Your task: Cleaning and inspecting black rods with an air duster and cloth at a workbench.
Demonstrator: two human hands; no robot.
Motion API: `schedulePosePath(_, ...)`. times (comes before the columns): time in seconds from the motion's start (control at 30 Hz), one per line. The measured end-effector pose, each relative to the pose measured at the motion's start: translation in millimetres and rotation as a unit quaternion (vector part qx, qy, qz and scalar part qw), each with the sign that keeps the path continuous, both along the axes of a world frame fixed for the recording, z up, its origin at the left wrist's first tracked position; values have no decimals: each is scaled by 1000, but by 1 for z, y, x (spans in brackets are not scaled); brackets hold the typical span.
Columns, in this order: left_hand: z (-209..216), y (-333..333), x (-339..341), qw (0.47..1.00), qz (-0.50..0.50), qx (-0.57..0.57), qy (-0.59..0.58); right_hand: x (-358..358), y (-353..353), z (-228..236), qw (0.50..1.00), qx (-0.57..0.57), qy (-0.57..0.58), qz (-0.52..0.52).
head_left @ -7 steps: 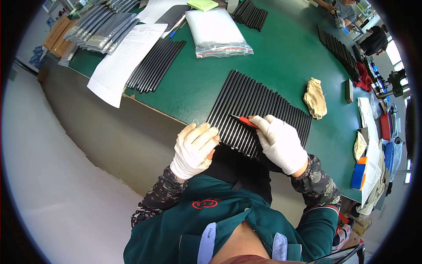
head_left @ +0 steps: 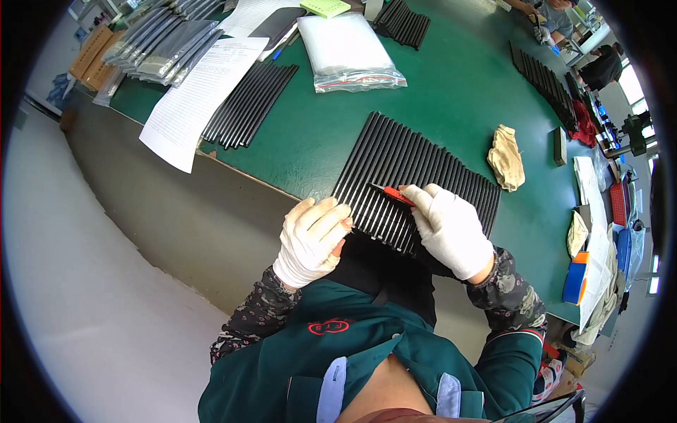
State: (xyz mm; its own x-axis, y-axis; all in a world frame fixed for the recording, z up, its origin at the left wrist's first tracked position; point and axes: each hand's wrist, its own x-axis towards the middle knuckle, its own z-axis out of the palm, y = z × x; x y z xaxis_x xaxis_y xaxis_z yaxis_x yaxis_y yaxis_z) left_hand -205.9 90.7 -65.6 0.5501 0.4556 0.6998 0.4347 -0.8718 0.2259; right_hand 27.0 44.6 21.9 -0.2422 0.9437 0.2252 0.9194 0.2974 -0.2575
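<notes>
A row of slim black rods (head_left: pixel 402 151) lies side by side on the green table in front of me, with shiny ends toward my body. My right hand (head_left: pixel 451 229), in a white glove, is closed over the rods' right part. It grips a small red-handled knife (head_left: pixel 398 195), whose thin tip points left across the rods. At the row's near left corner is my left hand (head_left: pixel 312 236), also gloved, with bare fingertips showing. Its fingers are curled together beside the rod ends; what they pinch, if anything, is hidden.
Beyond the rods lie a plastic bag pack (head_left: pixel 345 49) and a tan cloth (head_left: pixel 505 158). Another rod bundle (head_left: pixel 252 104) sits left beside a printed sheet (head_left: pixel 201 95) overhanging the table edge. Bagged rods (head_left: pixel 166 49) are stacked far left. A person (head_left: pixel 553 21) works at the far right.
</notes>
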Motion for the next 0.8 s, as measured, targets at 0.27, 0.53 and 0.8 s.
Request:
schedulePosePath(0.27, 3, 0, 1, 1000, -1, -7, 3, -2, 1, 1, 1000, -22, 2, -12)
schedulePosePath(0.53, 0, 0, 1, 1000, -1, -6, -1, 6, 3, 4, 991, -65, 107, -43)
schedulePosePath(0.8, -1, 0, 1, 1000, -4, -9, -5, 4, 3, 3, 991, -88, 90, -37)
